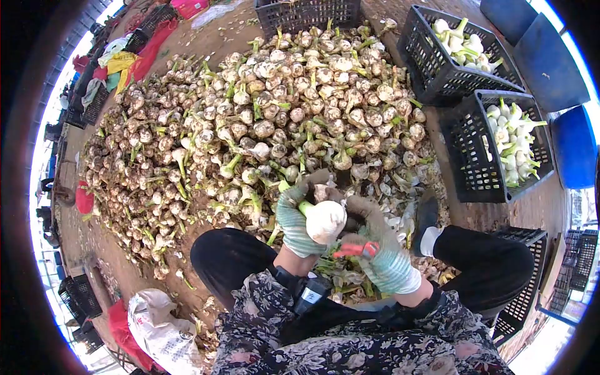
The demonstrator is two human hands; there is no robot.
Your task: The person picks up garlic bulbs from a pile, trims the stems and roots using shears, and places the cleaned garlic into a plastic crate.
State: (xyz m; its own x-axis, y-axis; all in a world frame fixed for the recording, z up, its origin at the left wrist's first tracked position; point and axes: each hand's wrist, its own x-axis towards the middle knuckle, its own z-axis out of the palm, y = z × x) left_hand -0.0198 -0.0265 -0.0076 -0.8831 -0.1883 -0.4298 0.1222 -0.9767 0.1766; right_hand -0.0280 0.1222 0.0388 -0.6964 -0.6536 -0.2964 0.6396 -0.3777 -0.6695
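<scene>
My left hand (294,219), in a striped glove with a soiled finger area, is closed round a white garlic bulb (326,222) whose green stem points up and left. My right hand (382,253), gloved the same way, is beside the bulb with its fingers curled. In its palm is a small red-handled tool (357,250); its working end cannot be made out. Beyond both hands spreads a large heap of unpeeled garlic (269,119), brown with soil. Peeled skins and green leaf scraps (350,275) lie below the hands, between the legs.
Two black crates (465,147) (431,75) at the right hold cleaned white garlic. Another black crate (306,17) stands behind the heap. A white sack (162,328) lies at lower left, and blue panels (575,147) line the right edge.
</scene>
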